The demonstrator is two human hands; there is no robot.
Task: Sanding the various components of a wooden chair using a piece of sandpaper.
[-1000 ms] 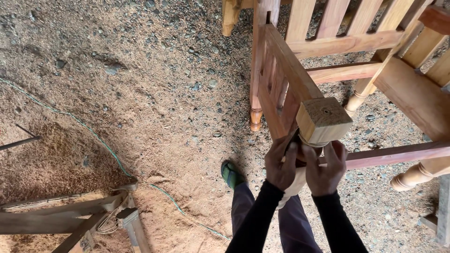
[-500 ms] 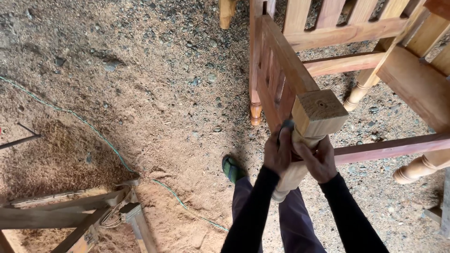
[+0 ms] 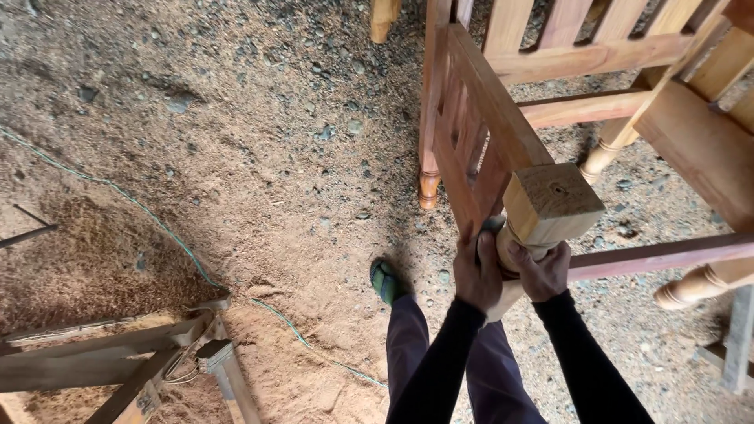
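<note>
Both hands grip a turned wooden leg post (image 3: 550, 206) of an unfinished wooden furniture frame (image 3: 503, 110). My left hand (image 3: 477, 271) wraps the rounded part of the post just under its square top block, on the left side. My right hand (image 3: 542, 271) clasps the same post from the right, fingers curled around it. A reddish rail (image 3: 660, 255) runs from the post to the right. A slatted side panel (image 3: 471, 149) runs from the post away to another leg (image 3: 429, 184) standing on the ground. Both arms wear black sleeves.
The ground is gravel and sawdust (image 3: 102, 259). A thin green cord (image 3: 165, 232) lies across it. A low wooden stand (image 3: 118, 361) sits at the lower left. My green shoe (image 3: 385, 281) and dark trousers show below. More turned legs (image 3: 695, 286) stand at the right.
The view has drifted slightly; the post top sits a little higher in frame. Both hands have stayed on the post, closing in tighter below the square block.
</note>
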